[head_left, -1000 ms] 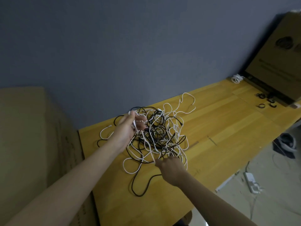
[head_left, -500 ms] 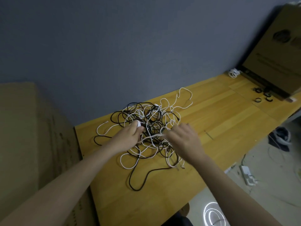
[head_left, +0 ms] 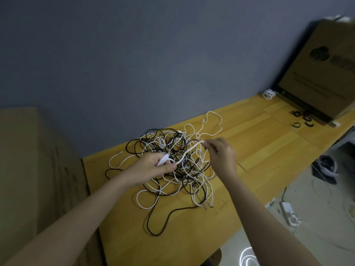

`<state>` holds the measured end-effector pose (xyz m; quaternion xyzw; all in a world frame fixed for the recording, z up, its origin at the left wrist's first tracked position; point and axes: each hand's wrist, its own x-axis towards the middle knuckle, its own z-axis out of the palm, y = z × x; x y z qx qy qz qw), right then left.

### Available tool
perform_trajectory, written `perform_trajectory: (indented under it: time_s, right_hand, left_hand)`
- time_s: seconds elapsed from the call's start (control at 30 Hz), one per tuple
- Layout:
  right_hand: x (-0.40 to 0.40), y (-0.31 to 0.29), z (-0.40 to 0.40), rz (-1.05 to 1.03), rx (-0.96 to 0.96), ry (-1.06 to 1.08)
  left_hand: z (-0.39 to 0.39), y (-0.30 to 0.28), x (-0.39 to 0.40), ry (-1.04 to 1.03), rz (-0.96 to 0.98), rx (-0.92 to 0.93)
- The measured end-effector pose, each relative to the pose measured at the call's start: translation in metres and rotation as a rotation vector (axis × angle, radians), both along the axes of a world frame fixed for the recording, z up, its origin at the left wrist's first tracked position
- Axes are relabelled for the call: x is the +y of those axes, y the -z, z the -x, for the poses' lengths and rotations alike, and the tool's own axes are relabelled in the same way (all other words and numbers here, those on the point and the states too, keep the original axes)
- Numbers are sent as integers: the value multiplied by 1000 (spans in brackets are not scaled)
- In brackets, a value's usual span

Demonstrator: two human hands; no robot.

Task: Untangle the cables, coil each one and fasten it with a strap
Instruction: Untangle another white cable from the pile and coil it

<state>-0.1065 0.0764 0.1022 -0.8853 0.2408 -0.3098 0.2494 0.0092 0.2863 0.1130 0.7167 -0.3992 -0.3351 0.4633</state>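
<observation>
Head view. My left hand is closed around a small bundle of white loops, part of the white cable that rises from that fist and runs up and to the right. My right hand pinches this same cable near its free end between thumb and fingertips, so that the span between my two hands hangs above the heap. Below both hands lies the tangle of black and white cables, spread over the middle of the wooden worktop; one black cable loop trails out toward the near edge, and a thin white strand arcs toward the wall. At the far right end of the worktop, well apart from the tangle, several black straps lie in front of a leaning cardboard box, with a coiled white cable just beside its far corner. A second cardboard box stands against the worktop's left end. On the floor at right lies a white power strip.
</observation>
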Motion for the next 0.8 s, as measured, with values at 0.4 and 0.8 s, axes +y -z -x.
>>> perform_trajectory:
  time_s: [0.4, 0.8]
  right_hand:
    - [25, -66, -42, -70, -500, -108]
    - [58, 54, -11, 92, 494, -491]
  left_hand:
    - [-11, -1, -6, -151, 188, 38]
    - [-9, -10, -7, -294, 257, 376]
